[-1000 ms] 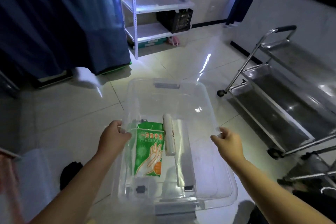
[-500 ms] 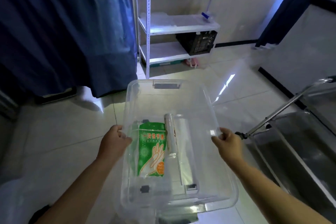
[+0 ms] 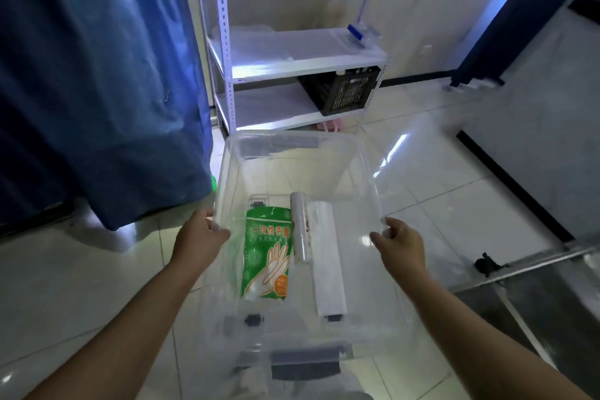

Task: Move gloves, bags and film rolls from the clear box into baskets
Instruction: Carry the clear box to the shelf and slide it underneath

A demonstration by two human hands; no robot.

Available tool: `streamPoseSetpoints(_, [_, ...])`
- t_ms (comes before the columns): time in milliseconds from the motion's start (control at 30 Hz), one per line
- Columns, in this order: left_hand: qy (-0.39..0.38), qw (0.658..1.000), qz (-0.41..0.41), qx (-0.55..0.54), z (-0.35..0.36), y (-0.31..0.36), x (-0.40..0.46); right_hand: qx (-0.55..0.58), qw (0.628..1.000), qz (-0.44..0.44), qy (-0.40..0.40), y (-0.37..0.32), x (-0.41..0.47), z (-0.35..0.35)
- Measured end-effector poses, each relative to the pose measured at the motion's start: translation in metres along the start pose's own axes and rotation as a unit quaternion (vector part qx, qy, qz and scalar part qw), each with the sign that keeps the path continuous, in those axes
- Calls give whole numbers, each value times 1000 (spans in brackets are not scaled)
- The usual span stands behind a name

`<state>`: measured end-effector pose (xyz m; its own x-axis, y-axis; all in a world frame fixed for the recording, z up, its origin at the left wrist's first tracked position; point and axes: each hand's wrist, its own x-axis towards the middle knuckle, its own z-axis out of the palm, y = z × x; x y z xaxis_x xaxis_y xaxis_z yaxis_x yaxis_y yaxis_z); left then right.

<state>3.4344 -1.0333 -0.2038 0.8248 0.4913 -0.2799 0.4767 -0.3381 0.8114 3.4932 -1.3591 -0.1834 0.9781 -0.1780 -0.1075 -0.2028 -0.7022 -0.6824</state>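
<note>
I carry a clear plastic box (image 3: 292, 143) in front of me above the tiled floor. My left hand (image 3: 199, 239) grips its left rim and my right hand (image 3: 399, 242) grips its right rim. Inside lie a green pack of disposable gloves (image 3: 267, 261), a white film roll (image 3: 300, 230) beside it, and a long flat pack of clear bags (image 3: 326, 265) to the right. A black basket (image 3: 344, 89) stands on the lowest shelf of the white rack ahead.
A white metal shelf rack (image 3: 292, 58) stands straight ahead, with pink items on its top shelf. A blue curtain (image 3: 97, 75) hangs at the left. A steel trolley (image 3: 532, 273) sits at the right. Pink slippers (image 3: 329, 125) lie under the rack.
I have moved forward toward the shelf rack with the box in both hands. The rack and black basket are nearer, and the trolley has slid off to the right.
</note>
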Motion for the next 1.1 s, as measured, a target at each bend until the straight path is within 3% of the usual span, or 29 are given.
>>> streamPoseSetpoints(233, [-8, 1000, -1, 10, 72, 66, 132, 0, 1000, 18, 0, -7, 158, 8])
streamPoseSetpoints(600, [64, 995, -78, 4, 165, 149, 292, -28, 994, -21, -104, -40, 427, 41])
streamPoseSetpoints(867, [85, 985, -149, -13, 189, 152, 411, -36, 985, -19, -168, -75, 554, 117])
streamPoseSetpoints(1100, [61, 979, -196, 1, 215, 120, 541, -73, 982, -1, -176, -84, 643, 216])
